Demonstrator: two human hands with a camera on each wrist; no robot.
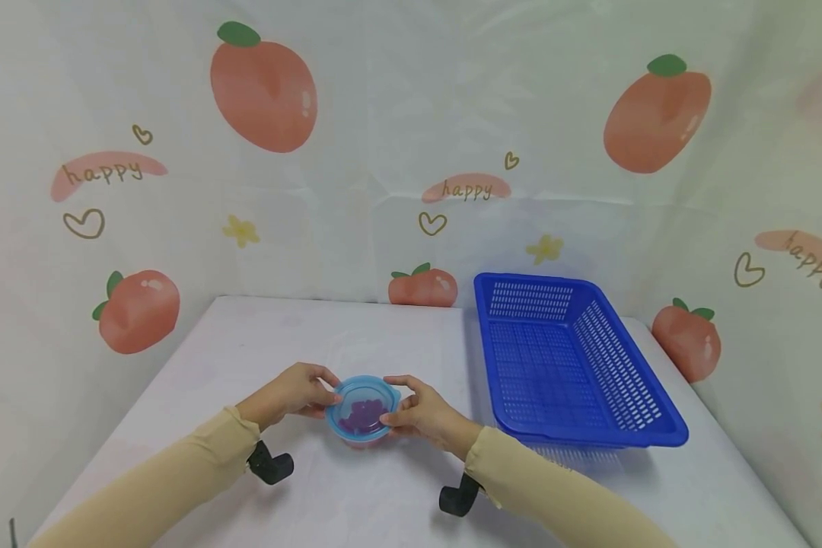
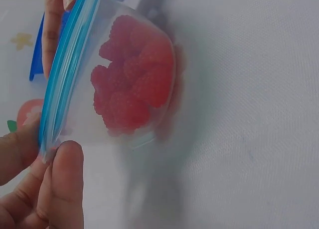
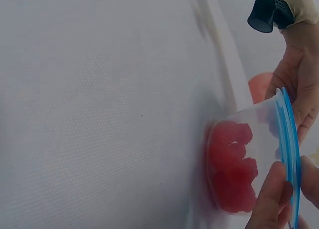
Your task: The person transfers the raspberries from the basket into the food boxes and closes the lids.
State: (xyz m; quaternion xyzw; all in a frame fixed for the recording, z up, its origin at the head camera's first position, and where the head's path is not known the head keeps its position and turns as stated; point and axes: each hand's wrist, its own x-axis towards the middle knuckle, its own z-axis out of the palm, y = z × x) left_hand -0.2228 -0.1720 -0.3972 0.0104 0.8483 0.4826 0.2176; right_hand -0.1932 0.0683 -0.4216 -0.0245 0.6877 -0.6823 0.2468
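Note:
A round, clear plastic container [image 2: 107, 34] with a blue lid [image 1: 364, 387] stands on the white table in front of me. Red raspberries [image 2: 134, 79] lie inside it and look purple through the lid. My left hand [image 1: 300, 392] pinches the lid's rim at the left, thumb on top and fingertips under the edge. On the opposite side my right hand [image 1: 425, 415] grips the rim the same way, its fingers [image 3: 271, 194] below the lid. The lid sits on the container all round where it shows.
A blue plastic basket [image 1: 534, 358] with slotted walls stands on the table [image 1: 267, 335] at the right, beyond my right hand. Behind the table hangs a white cloth [image 1: 356, 114] printed with peaches and hearts. Black wrist cameras [image 1: 459, 496] hang below both sleeves.

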